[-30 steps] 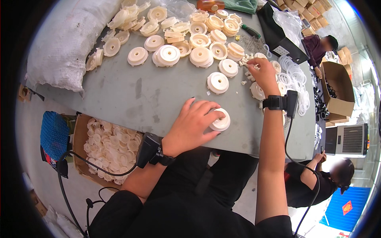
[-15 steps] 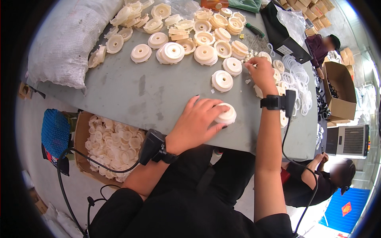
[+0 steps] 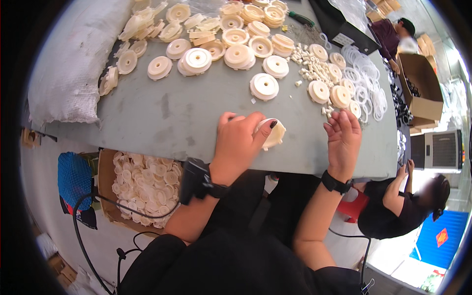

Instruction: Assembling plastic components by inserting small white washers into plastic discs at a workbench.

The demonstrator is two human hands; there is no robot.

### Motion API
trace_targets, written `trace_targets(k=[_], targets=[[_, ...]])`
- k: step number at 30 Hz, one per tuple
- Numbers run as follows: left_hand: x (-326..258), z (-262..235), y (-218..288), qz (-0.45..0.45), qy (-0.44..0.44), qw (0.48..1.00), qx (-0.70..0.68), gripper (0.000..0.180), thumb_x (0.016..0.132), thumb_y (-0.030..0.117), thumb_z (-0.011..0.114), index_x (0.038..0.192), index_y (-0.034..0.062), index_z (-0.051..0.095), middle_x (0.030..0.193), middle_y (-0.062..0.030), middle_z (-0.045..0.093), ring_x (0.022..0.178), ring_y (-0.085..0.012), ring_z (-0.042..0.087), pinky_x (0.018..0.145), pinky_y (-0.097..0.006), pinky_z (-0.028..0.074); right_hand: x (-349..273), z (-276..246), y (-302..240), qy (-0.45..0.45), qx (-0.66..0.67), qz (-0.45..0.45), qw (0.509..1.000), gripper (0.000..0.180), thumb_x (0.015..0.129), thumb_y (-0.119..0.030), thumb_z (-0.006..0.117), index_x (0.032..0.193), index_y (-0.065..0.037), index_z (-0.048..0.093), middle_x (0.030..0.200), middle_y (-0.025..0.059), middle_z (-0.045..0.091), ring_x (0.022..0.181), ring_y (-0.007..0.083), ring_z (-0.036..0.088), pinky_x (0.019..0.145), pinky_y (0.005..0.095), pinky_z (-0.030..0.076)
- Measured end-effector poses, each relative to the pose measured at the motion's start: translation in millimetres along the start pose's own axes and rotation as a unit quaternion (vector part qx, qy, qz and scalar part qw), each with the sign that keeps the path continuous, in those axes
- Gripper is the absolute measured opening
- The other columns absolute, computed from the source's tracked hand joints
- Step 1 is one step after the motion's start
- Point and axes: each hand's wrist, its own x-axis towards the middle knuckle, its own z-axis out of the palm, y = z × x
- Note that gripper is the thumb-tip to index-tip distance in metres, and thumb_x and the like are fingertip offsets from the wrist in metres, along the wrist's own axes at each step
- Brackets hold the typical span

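Note:
My left hand (image 3: 241, 140) grips a round cream plastic disc part (image 3: 275, 134) above the table's near edge, thumb over its rim. The part is tilted, its hollow side partly showing. To its right, my right hand (image 3: 342, 140) is raised with fingers curled together; whatever they may hold cannot be made out. Just beyond those fingertips lie a few small white plastic pegs (image 3: 327, 112), and a larger heap of pegs (image 3: 314, 69) is farther back. A stepped disc (image 3: 264, 87) lies flat beyond my left hand, with another disc (image 3: 275, 66) behind it.
Many cream discs (image 3: 239, 56) spread across the grey table (image 3: 191, 110). Clear rings (image 3: 366, 83) lie at the right, a screwdriver (image 3: 301, 18) and black box (image 3: 344, 29) at the back. A white sack (image 3: 69, 64) fills the left; below is a carton of parts (image 3: 105, 182). Two people sit at right.
My right hand has come back toward me from the peg heap. My left hand has turned the disc part from lying flat to tilted, showing its hollow side. The view has shifted slightly.

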Motion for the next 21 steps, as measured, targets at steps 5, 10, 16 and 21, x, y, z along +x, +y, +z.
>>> trace_targets(k=[5, 10, 16, 21], targets=[[-2.0, 15.6, 5.7, -0.017, 0.049, 0.975, 0.218, 0.024, 0.083, 0.028, 0.055, 0.093, 0.0063, 0.059, 0.087, -0.0056, 0.058, 0.087, -0.0224, 0.050, 0.084, -0.041, 0.026, -25.8, -40.5, -13.7, 0.094, -0.027, -0.059, 0.993, 0.017, 0.086, -0.012, 0.058, 0.099, -0.001, 0.055, 0.084, 0.0088, 0.062, 0.073, 0.0153, 0.060, 0.065, 0.0268, 0.052], [2.3, 16.5, -7.7, -0.020, 0.056, 0.971, 0.230, 0.030, 0.080, 0.032, 0.056, 0.092, 0.0054, 0.061, 0.113, -0.0081, 0.050, 0.110, -0.0263, 0.038, 0.089, -0.047, 0.024, -31.1, -60.1, -14.7, 0.128, -0.091, -0.044, 0.987, 0.018, 0.085, -0.013, 0.059, 0.097, -0.001, 0.055, 0.084, 0.0096, 0.063, 0.069, 0.0143, 0.060, 0.062, 0.0241, 0.049], [0.2, 21.7, -6.2, -0.007, 0.014, 0.966, 0.259, 0.032, 0.078, 0.035, 0.058, 0.093, 0.0071, 0.061, 0.120, -0.0071, 0.047, 0.119, -0.0267, 0.033, 0.096, -0.056, 0.018, -21.5, -45.6, 2.8, 0.040, -0.467, -0.050, 0.882, 0.018, 0.080, -0.016, 0.063, 0.083, 0.002, 0.062, 0.072, 0.0074, 0.064, 0.063, 0.0119, 0.055, 0.059, 0.0238, 0.043], [-1.9, 23.9, -6.7, 0.012, 0.064, 0.963, 0.261, 0.036, 0.077, 0.034, 0.061, 0.105, 0.0120, 0.054, 0.117, -0.0058, 0.048, 0.117, -0.0254, 0.037, 0.096, -0.059, 0.018, -5.2, -52.1, 6.0, 0.086, -0.513, -0.071, 0.851, 0.020, 0.078, -0.017, 0.064, 0.086, 0.001, 0.065, 0.069, 0.0101, 0.062, 0.061, 0.0142, 0.054, 0.060, 0.0268, 0.044]])
